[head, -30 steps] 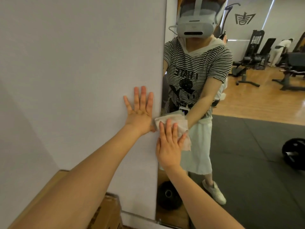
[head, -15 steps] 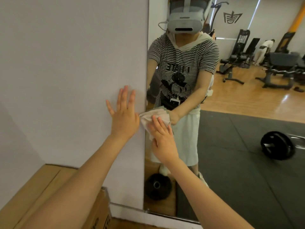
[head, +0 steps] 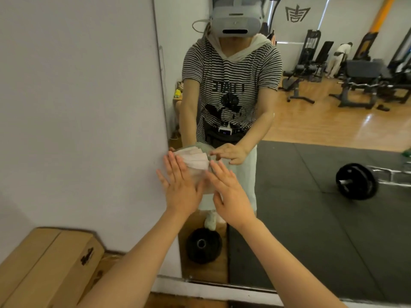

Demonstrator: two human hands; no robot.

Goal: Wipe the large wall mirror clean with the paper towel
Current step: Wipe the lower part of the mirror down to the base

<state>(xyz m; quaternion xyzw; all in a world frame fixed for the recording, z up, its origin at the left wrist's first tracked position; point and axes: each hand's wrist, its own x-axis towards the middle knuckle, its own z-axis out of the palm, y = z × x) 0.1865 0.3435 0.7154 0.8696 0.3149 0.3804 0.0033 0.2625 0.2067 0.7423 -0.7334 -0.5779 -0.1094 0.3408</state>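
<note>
Both your flat, straight-fingered left hand point(head: 181, 192) and right hand point(head: 231, 197) press the crumpled paper towel point(head: 196, 164) onto the glossy mirror point(head: 311, 196) beside the matte wall point(head: 77, 107).

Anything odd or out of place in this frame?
Nothing stands out. Both hands, left and right, press the paper towel flat on the mirror near its left edge; nothing looks spilled or damaged.
</note>
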